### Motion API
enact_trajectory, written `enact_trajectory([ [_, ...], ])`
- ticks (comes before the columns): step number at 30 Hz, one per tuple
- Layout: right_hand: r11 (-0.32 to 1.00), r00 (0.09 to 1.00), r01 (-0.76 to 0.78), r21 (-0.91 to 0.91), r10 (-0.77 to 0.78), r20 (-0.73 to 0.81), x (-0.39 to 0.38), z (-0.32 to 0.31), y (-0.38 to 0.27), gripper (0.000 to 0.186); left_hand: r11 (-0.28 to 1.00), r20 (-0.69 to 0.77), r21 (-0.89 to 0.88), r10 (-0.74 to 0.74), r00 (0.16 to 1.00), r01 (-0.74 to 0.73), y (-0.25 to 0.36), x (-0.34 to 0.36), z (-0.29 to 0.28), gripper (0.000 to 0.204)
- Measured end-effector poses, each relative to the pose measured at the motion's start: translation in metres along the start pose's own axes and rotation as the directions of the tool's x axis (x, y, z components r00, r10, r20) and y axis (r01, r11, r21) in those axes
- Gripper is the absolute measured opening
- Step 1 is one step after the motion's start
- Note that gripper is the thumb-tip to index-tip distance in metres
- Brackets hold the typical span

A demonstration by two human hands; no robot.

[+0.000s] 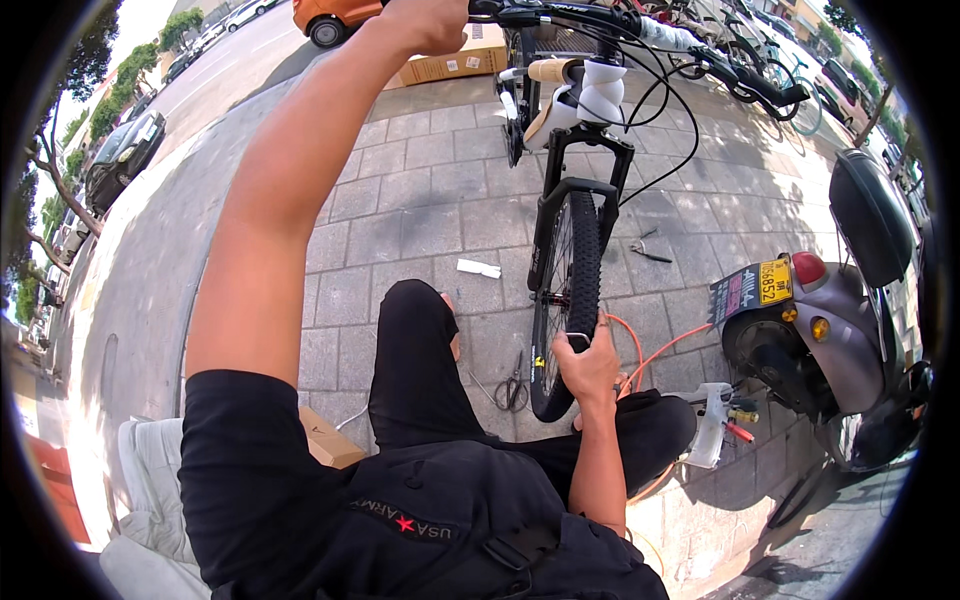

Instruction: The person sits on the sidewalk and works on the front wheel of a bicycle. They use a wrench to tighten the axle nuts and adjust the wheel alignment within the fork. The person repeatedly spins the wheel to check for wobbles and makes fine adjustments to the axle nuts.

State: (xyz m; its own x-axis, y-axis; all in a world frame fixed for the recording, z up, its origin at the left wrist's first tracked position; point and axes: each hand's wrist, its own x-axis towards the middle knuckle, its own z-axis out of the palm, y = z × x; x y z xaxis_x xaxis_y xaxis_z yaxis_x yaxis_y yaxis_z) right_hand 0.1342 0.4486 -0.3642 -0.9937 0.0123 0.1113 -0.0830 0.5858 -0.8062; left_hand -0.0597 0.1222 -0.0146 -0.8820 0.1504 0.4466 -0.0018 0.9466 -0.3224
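Observation:
A bicycle stands upright in front of me, its front wheel (583, 250) turned toward me between black fork legs (548, 215). My left hand (432, 24) is closed at the left end of the handlebar (530, 14), partly cut off by the upper edge. Low on the front wheel, my right hand (590, 362) grips the knobbly tyre, thumb on the near side. A small bent metal piece (576, 337) shows by that thumb; its kind is unclear. White wrapping (600, 92) covers the part above the fork, and black cables (690, 130) loop to the right.
Scissors (512, 388) and pliers (650, 250) lie on the paving, with a white scrap (479, 268) nearby. An orange hose (660, 350) runs right of the wheel toward a parked scooter (830, 330). Tools with coloured handles (740, 430) lie beside it. A cardboard box (455, 62) sits behind.

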Motion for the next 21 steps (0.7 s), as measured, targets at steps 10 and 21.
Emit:
enact_trajectory([
  [10, 0.998, 0.998, 0.053, 0.033, -0.051, -0.047, 0.003, -0.002, 0.02, 0.075, 0.993, -0.034, -0.108, -0.049, 0.998, 0.045, 0.007, 0.002, 0.004, 0.025],
  [21, 0.997, 0.998, -0.055, 0.047, 0.053, 0.033, 0.016, -0.023, 0.032, 0.078, 0.996, 0.182, 0.016, -0.09, 0.979, 0.089, 0.036, 0.002, -0.026, 0.051],
])
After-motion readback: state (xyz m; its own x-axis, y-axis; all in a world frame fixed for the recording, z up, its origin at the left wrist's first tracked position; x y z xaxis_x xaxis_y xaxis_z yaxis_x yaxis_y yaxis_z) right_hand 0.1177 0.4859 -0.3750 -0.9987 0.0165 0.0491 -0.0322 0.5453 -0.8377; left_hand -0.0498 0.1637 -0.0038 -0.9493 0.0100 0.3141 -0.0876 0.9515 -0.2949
